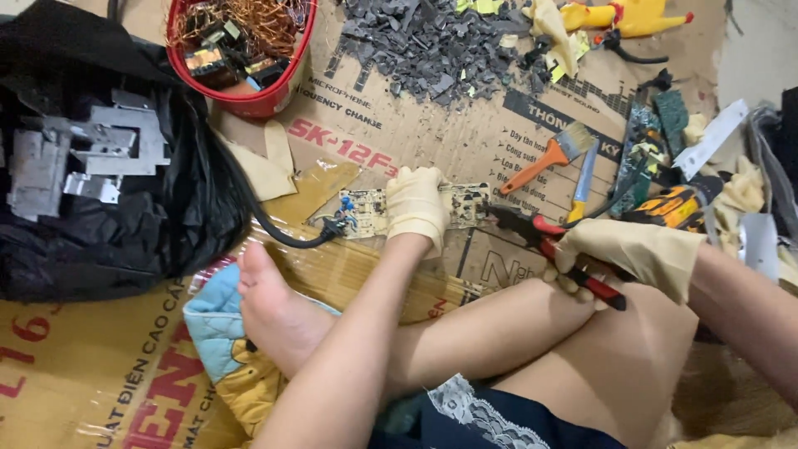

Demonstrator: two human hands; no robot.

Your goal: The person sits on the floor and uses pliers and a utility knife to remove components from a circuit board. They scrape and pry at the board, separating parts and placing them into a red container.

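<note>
Left hand (416, 206) in a cream glove presses flat, fingers together, on the pale rectangular circuit board (376, 213) lying on the cardboard-covered floor (349, 125), right hand (629, 254) clamped on red-and-black-handled pliers (555, 245) w/ nose at board's right edge; best kept pinned firmly, jaws biting close to the part.

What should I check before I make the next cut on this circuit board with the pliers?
1. Circuit board pinned flat on the cardboard by the gloved left hand: ok.
2. Red-handled pliers gripped in the gloved right hand: ok.
3. Plier tips at the board's right edge: ok; what they bite, cannot tell.
4. Left fingers away from the tips: ok.
5. Black cable lying off the board's left end, away from the pliers: ok.
6. Bare foot close below the board: not ok.
</note>
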